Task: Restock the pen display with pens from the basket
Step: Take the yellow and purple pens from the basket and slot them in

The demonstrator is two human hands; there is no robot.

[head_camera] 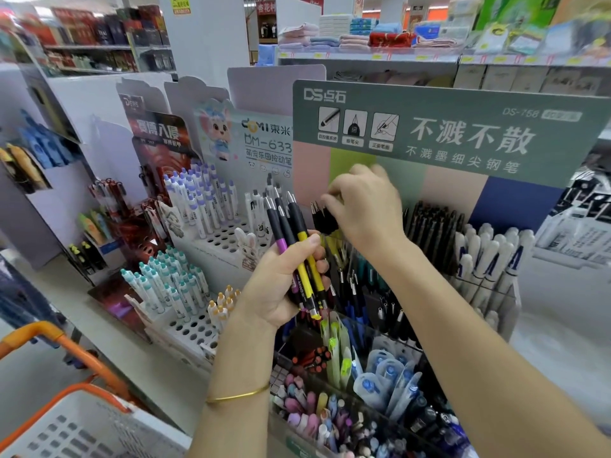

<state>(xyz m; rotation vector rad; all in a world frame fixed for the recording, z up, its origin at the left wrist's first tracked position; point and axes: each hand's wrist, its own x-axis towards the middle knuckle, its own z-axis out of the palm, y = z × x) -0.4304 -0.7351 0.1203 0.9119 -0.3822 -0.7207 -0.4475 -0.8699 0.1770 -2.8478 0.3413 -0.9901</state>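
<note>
Left hand (pixel 281 282): raised in front of the display, fingers and thumb curled round a bundle of pens (pixel 292 246); a thin gold bangle (pixel 238 396) sits on the wrist.
Bundle of pens: black barrels with yellow and purple sections and silver clips at the top. The palm covers the middle of the barrels, so the exact count is hard to make out.
Right hand (pixel 363 206): reaches to the back row, fingertips bent down and pinching a few black pens (pixel 324 221) by their tops.
Black pens: only the tops and silver clips show. The lower ends are hidden behind the left hand's fingers, so I cannot tell whether they stand in a slot or hang above it.
Pen display (pixel 510 302): clear compartments full of standing pens, beneath a grey-green sign card (pixel 463 137). The right forearm crosses its middle, and the frame cuts off its bottom edge.
Basket (pixel 82 428): bottom left, white with orange handles, only one corner in frame. Its contents are out of sight.
Neighbouring racks (pixel 198 209): to the left, holding white pens with purple and teal caps. Small print is unreadable.
</note>
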